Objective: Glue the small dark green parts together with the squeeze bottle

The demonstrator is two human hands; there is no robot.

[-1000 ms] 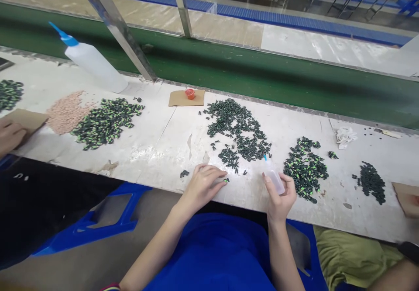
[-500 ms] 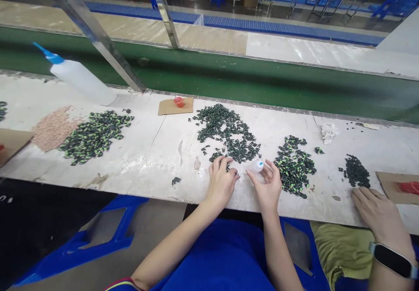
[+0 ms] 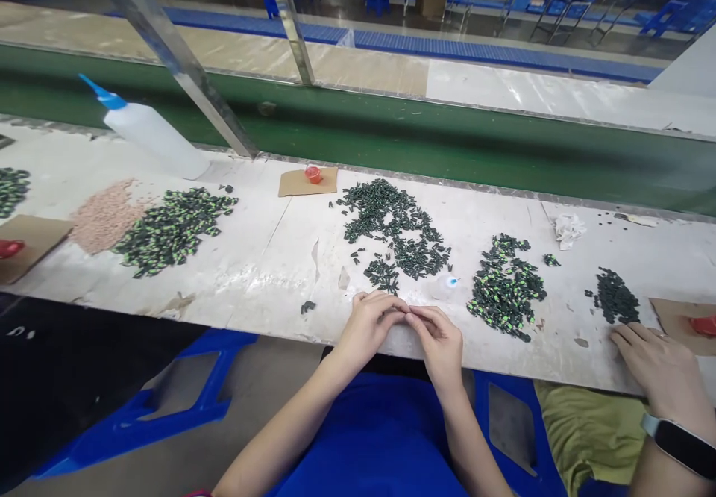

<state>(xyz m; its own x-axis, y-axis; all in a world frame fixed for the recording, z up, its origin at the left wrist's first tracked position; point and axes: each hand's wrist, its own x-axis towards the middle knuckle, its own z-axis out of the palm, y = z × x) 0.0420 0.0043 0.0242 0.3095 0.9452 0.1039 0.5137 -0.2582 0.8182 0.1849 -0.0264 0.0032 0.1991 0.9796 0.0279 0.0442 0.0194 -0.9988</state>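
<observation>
- Worn white bench top [image 3: 268, 258] runs along a green conveyor belt [image 3: 447, 146], with factory floor and blue stools beyond.
- Left hand [image 3: 369, 325] and right hand [image 3: 439, 340] meet at the near edge of the bench, fingertips touching; the fingers are pinched together on something small, but it is too hidden to name with certainty.
- Judging by the piles, the work looks partway through: a large heap of dark green parts [image 3: 397, 228] lies just beyond the hands, and a pile of black parts with bright green marks [image 3: 506, 288] sits to the right, near it.
- Small dropper bottle [image 3: 447, 283] with a blue tip rests on the bench between those two piles, apart from both hands.
- Parts in the near heap are tiny, oblong and dark, loosely scattered at the edges; a few strays [image 3: 307, 307] lie to the left of the hands.
- Further left are another green-marked pile [image 3: 173, 228], a pinkish pile [image 3: 104, 217] and a large squeeze bottle [image 3: 151, 135] lying tilted.
- A co-worker's hand [image 3: 660, 370] with a wrist band rests at the right.
</observation>
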